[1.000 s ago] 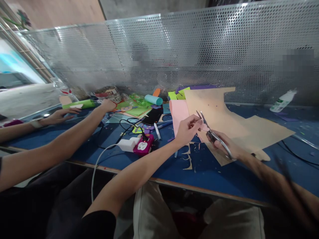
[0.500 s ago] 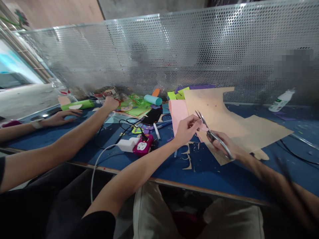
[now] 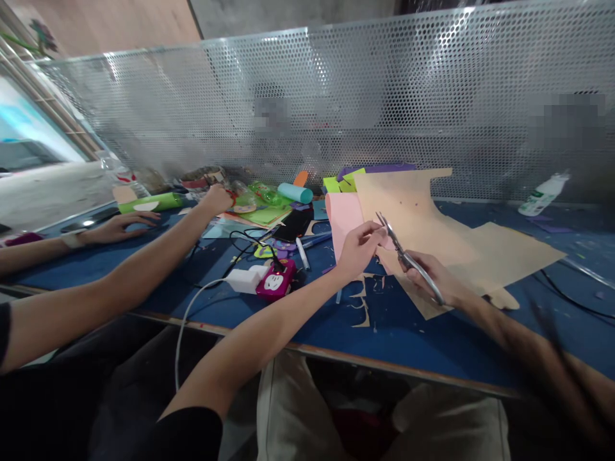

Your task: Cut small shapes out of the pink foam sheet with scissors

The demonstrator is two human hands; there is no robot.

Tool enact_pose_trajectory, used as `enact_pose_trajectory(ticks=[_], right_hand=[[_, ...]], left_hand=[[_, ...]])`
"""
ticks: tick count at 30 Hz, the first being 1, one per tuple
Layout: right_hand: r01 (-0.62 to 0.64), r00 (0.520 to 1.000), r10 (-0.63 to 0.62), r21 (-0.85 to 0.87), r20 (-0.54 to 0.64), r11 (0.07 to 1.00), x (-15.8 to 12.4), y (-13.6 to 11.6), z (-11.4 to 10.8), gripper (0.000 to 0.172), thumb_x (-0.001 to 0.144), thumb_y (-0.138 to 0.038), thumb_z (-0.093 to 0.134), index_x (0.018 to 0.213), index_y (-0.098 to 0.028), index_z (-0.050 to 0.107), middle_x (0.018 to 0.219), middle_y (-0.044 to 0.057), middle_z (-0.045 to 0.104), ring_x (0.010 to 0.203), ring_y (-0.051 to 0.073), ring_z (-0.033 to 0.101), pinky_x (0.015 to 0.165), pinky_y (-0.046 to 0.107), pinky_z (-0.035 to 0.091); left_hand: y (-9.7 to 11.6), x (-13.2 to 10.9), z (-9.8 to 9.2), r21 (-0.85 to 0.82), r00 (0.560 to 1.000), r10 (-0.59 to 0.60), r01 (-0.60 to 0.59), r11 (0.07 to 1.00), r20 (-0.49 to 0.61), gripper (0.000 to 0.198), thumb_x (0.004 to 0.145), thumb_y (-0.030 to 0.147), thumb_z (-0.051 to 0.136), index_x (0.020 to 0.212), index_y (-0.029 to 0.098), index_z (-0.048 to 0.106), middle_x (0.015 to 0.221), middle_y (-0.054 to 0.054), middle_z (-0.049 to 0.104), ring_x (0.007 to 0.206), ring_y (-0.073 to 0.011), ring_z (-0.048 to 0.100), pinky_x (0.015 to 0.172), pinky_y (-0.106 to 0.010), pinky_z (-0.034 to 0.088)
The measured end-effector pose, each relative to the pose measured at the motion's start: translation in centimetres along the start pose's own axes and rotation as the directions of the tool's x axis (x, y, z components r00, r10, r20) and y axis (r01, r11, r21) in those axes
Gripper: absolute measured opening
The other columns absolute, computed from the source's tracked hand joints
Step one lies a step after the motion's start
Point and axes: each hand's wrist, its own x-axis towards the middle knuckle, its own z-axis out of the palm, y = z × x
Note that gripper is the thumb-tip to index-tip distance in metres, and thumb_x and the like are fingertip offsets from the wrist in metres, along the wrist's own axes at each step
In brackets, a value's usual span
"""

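Observation:
My left hand [image 3: 358, 248] pinches a small pink paper piece [image 3: 387, 241] above the blue table [image 3: 423, 339]. My right hand [image 3: 432, 278] grips metal scissors [image 3: 401, 251], whose blades point up and left into that piece. Both hands hover over a large tan sheet [image 3: 446, 240], with a pink sheet [image 3: 343, 221] just left of it. Thin tan offcuts [image 3: 362, 304] lie on the table below my left hand.
A co-worker's two arms reach in from the left, one hand [image 3: 216, 200] among coloured papers, the other hand [image 3: 118, 225] flat on the table. A white charger [image 3: 245, 279], a magenta power strip [image 3: 276, 282], a phone [image 3: 294, 224], pens, a teal roll [image 3: 295, 192] and a glue bottle [image 3: 542, 194] lie about. Perforated metal screen behind.
The scissors have shifted slightly along the pink piece, which now shows less beyond my left fingers. The co-worker's far hand moved a little right and away among the papers.

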Motion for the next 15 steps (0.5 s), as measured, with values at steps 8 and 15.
enact_pose_trajectory(ticks=[8,15], right_hand=[[0.055,0.996,-0.055,-0.003,0.065,0.998,-0.08,-0.42,-0.57,0.064,0.079,-0.083,0.043,0.085,-0.021,0.055,0.070,-0.002,0.047,0.059,0.015,0.041,0.054,0.029,0.036],[0.050,0.995,-0.050,0.000,0.086,0.999,-0.16,0.01,-0.78,0.059,0.083,-0.079,0.042,0.088,-0.022,0.055,0.073,-0.001,0.049,0.060,0.015,0.041,0.056,0.029,0.037]], left_hand=[[0.35,-0.15,-0.24,0.112,0.997,0.048,-0.055,0.992,0.063,0.034,0.094,0.050,0.071,0.087,0.017,0.068,0.070,0.002,0.056,0.064,-0.0108,0.047,0.059,-0.026,0.038],[0.08,-0.22,-0.38,0.166,0.996,0.045,-0.057,0.985,0.071,0.032,0.095,0.048,0.069,0.091,0.017,0.070,0.074,0.001,0.060,0.062,-0.0103,0.047,0.058,-0.025,0.039]])
